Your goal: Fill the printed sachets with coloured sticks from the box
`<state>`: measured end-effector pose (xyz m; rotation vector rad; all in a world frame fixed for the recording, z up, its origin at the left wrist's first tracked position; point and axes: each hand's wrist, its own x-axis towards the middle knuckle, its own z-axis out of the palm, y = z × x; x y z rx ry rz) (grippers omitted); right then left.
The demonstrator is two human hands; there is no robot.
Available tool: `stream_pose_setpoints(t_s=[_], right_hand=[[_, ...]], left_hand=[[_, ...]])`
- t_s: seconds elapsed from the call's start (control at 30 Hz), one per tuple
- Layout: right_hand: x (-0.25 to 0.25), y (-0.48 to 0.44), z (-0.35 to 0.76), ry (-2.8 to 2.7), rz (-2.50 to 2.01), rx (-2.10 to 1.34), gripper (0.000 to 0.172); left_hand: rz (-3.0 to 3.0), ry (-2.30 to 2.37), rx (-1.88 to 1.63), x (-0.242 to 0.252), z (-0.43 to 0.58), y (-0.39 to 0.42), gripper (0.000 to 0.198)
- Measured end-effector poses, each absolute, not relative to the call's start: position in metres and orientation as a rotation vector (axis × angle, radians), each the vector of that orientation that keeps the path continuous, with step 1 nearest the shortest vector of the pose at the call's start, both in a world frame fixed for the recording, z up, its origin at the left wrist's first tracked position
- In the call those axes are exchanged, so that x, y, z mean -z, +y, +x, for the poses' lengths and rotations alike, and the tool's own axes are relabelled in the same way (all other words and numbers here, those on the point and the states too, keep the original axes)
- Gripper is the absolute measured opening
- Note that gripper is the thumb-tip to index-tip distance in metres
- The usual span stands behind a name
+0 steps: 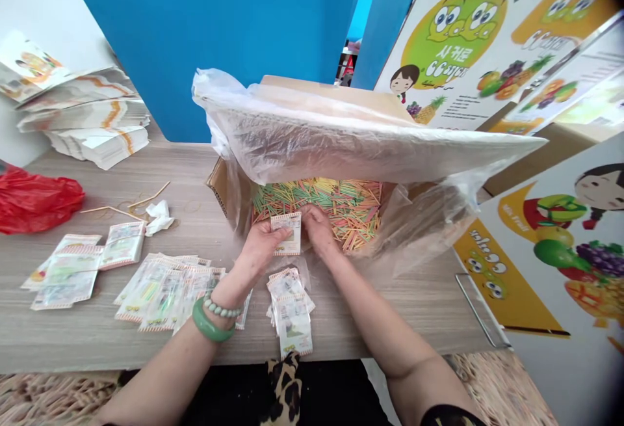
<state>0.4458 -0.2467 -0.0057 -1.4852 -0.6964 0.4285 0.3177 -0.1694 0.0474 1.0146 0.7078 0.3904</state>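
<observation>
Between the thumb and fingers of my left hand (260, 244) is a small printed plastic packet (293, 224), upright at the front edge of an open carton. My right hand (316, 227) is beside the packet's right edge, its fingers bent close to the packet and over the sticks; what they pinch, if anything, is hidden. Thin coloured sticks (341, 205), green, yellow and pink, fill the plastic-lined cardboard box (219, 188). Below my hands lies a small pile of similar packets (295, 325). More packets (156, 289), some with green sticks showing inside, are spread left of my left wrist.
Clear plastic liner (312, 153) stands up behind the sticks and drapes to the right. Bundled packets (123, 244), a red plastic bag (39, 199), a crumpled tissue (159, 216) and stacked printed sheets (97, 117) are at left. Printed cartons (550, 244) stand at right.
</observation>
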Motion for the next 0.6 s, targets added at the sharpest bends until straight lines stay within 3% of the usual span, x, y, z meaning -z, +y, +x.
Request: stream_pose_setpoints(t_s=[0.27, 0.5, 0.6], right_hand=[[0.036, -0.237, 0.446, -0.78, -1.618, -0.398, 0.021], [0.009, -0.247, 0.452, -0.685, -1.612, -0.453, 0.015], [-0.009, -0.255, 0.454, -0.649, -1.553, -0.526, 0.02]], left_hand=[[1.101, 0.612, -0.382, -0.04, 0.313, -0.161, 0.047], [1.022, 0.593, -0.337, -0.045, 0.317, -0.161, 0.043], [1.051, 0.639, -0.38, -0.046, 0.316, -0.16, 0.042]])
